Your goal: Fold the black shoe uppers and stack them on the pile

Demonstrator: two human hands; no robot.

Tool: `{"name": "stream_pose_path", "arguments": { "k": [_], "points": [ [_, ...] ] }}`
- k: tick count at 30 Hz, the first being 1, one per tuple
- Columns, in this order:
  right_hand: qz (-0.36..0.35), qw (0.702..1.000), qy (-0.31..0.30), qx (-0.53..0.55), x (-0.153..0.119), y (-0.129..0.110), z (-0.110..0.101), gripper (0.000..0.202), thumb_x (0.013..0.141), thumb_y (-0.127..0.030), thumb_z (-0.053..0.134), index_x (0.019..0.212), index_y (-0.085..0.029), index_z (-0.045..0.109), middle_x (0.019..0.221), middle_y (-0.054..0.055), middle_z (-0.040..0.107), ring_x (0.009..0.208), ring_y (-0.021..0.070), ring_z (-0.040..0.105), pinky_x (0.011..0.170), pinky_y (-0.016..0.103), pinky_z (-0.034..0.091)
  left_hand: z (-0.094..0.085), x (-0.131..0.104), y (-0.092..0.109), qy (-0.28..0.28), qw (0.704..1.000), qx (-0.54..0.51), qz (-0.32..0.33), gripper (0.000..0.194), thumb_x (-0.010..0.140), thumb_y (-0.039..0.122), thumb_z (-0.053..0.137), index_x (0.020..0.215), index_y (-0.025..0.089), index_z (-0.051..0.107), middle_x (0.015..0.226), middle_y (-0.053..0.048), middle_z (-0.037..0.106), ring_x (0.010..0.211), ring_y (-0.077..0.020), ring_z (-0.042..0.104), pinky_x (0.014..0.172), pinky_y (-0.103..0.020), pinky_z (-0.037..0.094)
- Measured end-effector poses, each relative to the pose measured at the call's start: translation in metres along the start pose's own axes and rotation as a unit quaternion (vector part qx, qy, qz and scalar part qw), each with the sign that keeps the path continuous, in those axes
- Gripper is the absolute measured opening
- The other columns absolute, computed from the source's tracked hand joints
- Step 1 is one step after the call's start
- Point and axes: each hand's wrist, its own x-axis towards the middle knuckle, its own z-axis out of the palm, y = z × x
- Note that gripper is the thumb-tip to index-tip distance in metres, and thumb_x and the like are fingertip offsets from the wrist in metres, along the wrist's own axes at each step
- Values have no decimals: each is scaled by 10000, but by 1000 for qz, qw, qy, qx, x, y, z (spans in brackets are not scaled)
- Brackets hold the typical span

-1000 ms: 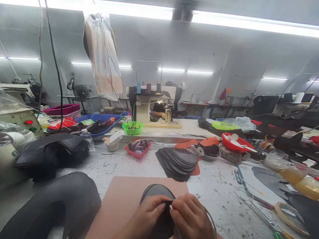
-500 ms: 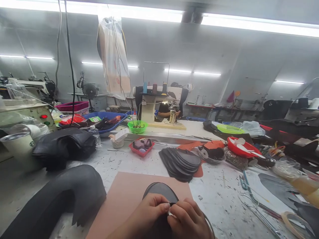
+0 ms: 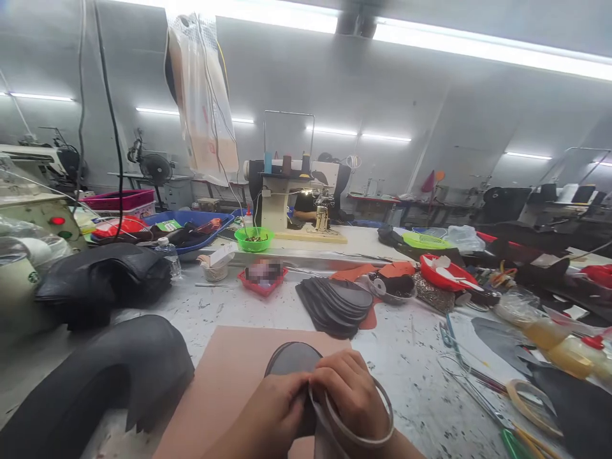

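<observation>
A dark grey leather piece with a rounded top [image 3: 292,359] lies on a pink-beige board [image 3: 229,357] in front of me. My left hand [image 3: 275,408] is over its lower part, thumb and fingers pinched together, touching my right fingertips. My right hand [image 3: 351,392] is closed on a narrow pale strip, apparently tape [image 3: 389,411], which loops round the hand like a thin ring. One length of it runs from the fingertips down toward the bottom edge. My fingers cover the point where strip and leather meet.
Stacked dark leather pieces [image 3: 335,306] lie beyond the board. Curved black leather [image 3: 143,350] sits at left. Scissors [image 3: 514,440], a tape roll [image 3: 533,408] and a red dish [image 3: 447,274] are at right. A sewing machine [image 3: 287,204] stands ahead, a person partly visible behind it.
My right hand has turned and lifted slightly, bringing the pale loop and its hanging length into view. The hands are still together at the leather. The whole view has shifted a little.
</observation>
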Motion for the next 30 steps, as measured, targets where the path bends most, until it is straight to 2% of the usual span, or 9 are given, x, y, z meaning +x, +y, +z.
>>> {"name": "stream_pose_path", "arguments": {
  "k": [2,5,7,10,13,16,19,25,30],
  "points": [
    [9,1000,-24,5,1,3,0,162,821,-107,380,771,-168,521,697,12,547,623,129,483,602,266,343,3,0,-1,-9,997,78,23,272,836,219,329,767,175,588,697,-24,623,622,-153,547,558,-219,336],
    [8,995,-100,-25,3,5,-4,296,793,-105,374,1044,-168,519,869,53,575,667,142,511,577,260,375,10,-1,-8,-14,991,129,10,304,843,247,314,712,175,578,663,-36,615,592,-159,542,535,-231,307],
    [-12,995,-92,-39,3,4,-6,222,807,-89,392,932,-159,561,806,51,577,639,143,501,555,258,366,12,-2,-12,-4,995,96,-16,312,836,269,314,678,172,565,631,-30,590,574,-153,518,529,-232,301],
    [-46,999,-20,-12,2,0,-10,206,842,-84,431,678,-141,542,669,31,544,608,130,472,574,262,346,10,-3,-13,13,996,-67,-63,296,809,333,353,676,162,553,635,-13,545,613,-146,480,559,-222,330],
    [-64,998,18,-6,-1,-4,-12,163,850,-84,459,751,-116,583,717,49,561,666,141,478,629,287,344,7,-3,-13,20,965,-233,-119,297,720,418,456,661,143,550,625,-2,508,621,-139,444,586,-231,341],
    [-101,994,-5,-32,-1,-7,-9,179,830,-40,445,729,-100,580,717,55,564,666,145,472,628,306,328,10,2,-16,22,928,-333,-168,266,589,401,545,631,139,539,570,17,482,576,-126,419,563,-233,326],
    [-135,989,-24,-54,-2,-11,-2,194,810,-26,439,670,-101,550,681,46,553,619,135,448,596,306,310,15,9,-20,36,917,-343,-203,196,545,339,565,575,157,497,513,42,455,524,-109,396,515,-221,298],
    [-155,985,-23,-70,-8,-13,0,180,792,-29,442,688,-115,561,671,33,545,601,129,438,607,304,329,9,11,-24,88,941,-246,-216,227,581,380,504,518,164,466,482,58,366,524,-107,336,513,-229,262],
    [-155,985,-27,-72,-15,-9,-2,172,765,-14,437,708,-127,552,706,40,554,625,139,471,628,316,360,6,11,-19,100,924,-299,-215,270,554,422,552,531,165,472,489,60,373,525,-102,329,527,-232,257]
  ]
}}
